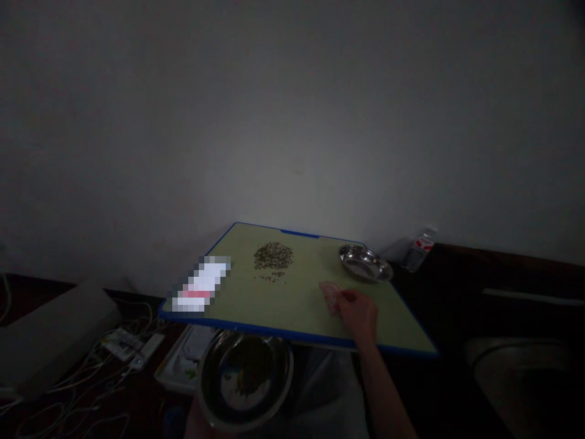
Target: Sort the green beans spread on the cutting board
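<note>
Between the thumb and fingers of my right hand (359, 311) is a thin pink see-through piece with a curved edge (329, 297), much like a protractor. It touches or hovers just over a pale green board (292, 305) with a blue rim. Left of it on the board lies a pile of small dark seeds or grains (273, 256), with a few loose ones in front. My left hand (201, 419) supports a steel bowl (286, 390) below the board's near edge. Dark grains lie in that bowl; the fingers under it are hidden.
A shallow steel dish (365, 265) stands at the board's right back. A lit phone (201, 286), blurred out, lies at its left. Cables and a power strip (146, 352) are on the floor. A packet (419, 249) is beyond the board, by the wall (292, 122).
</note>
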The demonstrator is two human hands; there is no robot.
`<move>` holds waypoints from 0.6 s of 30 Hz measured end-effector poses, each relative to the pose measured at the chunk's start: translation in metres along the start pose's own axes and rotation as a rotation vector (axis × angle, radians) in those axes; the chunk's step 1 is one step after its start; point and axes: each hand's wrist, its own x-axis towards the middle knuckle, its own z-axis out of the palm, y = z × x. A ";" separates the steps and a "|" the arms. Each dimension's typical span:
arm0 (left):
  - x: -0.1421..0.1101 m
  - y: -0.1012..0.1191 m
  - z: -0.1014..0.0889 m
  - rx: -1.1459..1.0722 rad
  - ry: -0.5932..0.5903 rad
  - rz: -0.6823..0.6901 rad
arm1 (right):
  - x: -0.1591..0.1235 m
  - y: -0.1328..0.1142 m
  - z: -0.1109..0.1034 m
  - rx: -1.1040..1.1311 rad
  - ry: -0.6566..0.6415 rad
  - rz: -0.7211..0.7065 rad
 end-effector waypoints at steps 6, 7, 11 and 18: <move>-0.005 0.011 0.014 0.042 0.030 -0.057 | 0.005 0.005 -0.008 0.052 0.028 0.021; -0.006 0.012 0.015 0.072 0.038 -0.035 | 0.004 0.002 -0.007 0.103 0.021 0.034; -0.011 0.014 0.018 0.148 0.079 0.055 | -0.008 -0.018 0.007 0.311 -0.038 0.082; -0.011 0.024 0.024 0.219 0.096 0.204 | -0.034 -0.056 0.038 0.324 -0.105 0.017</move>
